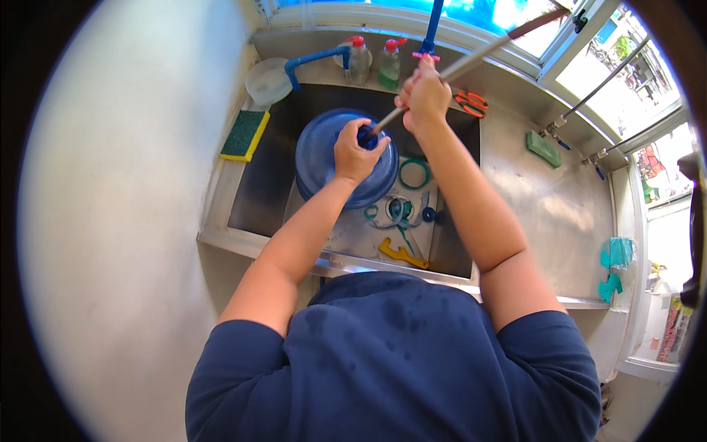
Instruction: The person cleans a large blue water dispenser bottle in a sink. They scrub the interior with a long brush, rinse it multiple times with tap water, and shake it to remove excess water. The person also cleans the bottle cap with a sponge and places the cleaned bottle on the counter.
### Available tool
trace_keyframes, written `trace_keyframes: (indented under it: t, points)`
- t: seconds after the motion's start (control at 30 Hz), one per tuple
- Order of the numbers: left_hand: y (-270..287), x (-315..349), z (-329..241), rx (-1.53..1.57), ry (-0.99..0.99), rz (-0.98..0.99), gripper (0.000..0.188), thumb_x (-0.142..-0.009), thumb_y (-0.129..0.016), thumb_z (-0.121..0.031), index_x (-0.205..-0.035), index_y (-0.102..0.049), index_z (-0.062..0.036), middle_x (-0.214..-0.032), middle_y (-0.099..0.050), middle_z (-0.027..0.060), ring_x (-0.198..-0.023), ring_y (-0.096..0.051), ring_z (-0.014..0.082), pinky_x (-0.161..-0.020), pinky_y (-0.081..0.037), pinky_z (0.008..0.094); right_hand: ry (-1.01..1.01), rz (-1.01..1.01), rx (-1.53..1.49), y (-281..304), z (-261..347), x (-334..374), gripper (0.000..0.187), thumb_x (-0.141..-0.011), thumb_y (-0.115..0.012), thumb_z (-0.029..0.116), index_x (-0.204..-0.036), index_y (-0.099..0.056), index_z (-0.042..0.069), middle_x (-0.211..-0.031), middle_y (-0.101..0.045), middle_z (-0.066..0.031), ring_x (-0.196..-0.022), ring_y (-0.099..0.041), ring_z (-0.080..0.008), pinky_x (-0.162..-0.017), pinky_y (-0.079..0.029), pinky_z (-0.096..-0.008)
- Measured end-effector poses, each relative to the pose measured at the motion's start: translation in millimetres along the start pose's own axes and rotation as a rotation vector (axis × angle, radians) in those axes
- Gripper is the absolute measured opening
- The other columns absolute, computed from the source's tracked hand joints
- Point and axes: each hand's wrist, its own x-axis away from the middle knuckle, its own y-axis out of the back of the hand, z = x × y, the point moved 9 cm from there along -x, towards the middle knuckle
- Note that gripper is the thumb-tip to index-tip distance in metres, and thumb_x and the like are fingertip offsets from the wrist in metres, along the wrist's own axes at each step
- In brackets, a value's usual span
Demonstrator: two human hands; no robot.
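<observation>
A large round blue water jug (317, 158) stands in the steel sink, its neck toward me. My left hand (355, 151) has its thumb and fingers curled round the jug's neck. In my right hand (426, 99) is a long pale stick (479, 57) with a brown far end, gripped in closed fingers. The stick slants from upper right down to the jug's mouth, where its lower end goes in; whatever is on that end inside the jug is hidden.
A yellow tool (401, 253), a green ring (414, 174) and the drain (398, 209) lie at the sink bottom. Around the rim are a green-yellow sponge (245, 135), plastic bowl (268, 82), blue pipe spout (317, 58), pump bottles (389, 65), orange-handled scissors (471, 104) and a green scrubbing block (543, 149).
</observation>
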Motion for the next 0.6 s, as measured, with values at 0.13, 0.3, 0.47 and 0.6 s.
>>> trace_keyframes:
  t: [0.13,0.3,0.47,0.6]
  points:
    - [-63,7,-5,0.125,-0.041,0.718,0.06,-0.064,-0.084,-0.025,-0.117,-0.06,-0.0092,-0.107,-0.067,0.0127,-0.096,-0.066,0.0262,-0.085,-0.052,0.0361,0.009,0.392,0.4,-35,-10,4,0.04,-0.1,-0.053,0.036,-0.068,-0.044,0.014,-0.05,-0.034,0.0022,-0.038,-0.031,-0.0115,-0.041,-0.031,-0.0318]
    - [-11,-21,-2,0.198,0.123,0.141,0.065,-0.062,-0.089,-0.035,-0.113,-0.061,-0.0071,-0.107,-0.067,0.0125,-0.097,-0.065,0.0275,-0.089,-0.05,0.0363,0.248,0.372,0.114,-35,16,6,0.042,-0.102,-0.05,0.035,-0.067,-0.042,0.013,-0.051,-0.036,0.0017,-0.04,-0.032,-0.0108,-0.041,-0.031,-0.0301]
    - [-41,-17,-6,0.153,0.042,0.401,0.05,-0.065,-0.088,-0.034,-0.102,-0.063,-0.0101,-0.094,-0.068,0.0088,-0.088,-0.065,0.0219,-0.085,-0.05,0.0347,-0.065,0.054,0.299,-9,-13,-11,0.041,-0.099,-0.052,0.038,-0.068,-0.043,0.013,-0.049,-0.034,0.0012,-0.036,-0.03,-0.0113,-0.04,-0.033,-0.0319]
    - [-56,-20,-14,0.232,-0.032,0.465,0.06,-0.064,-0.086,-0.029,-0.113,-0.06,-0.0087,-0.101,-0.067,0.0136,-0.098,-0.065,0.0274,-0.089,-0.05,0.0352,0.23,0.479,0.481,-57,-3,2,0.04,-0.102,-0.051,0.036,-0.071,-0.045,0.012,-0.051,-0.036,0.0022,-0.038,-0.034,-0.0105,-0.038,-0.032,-0.0299]
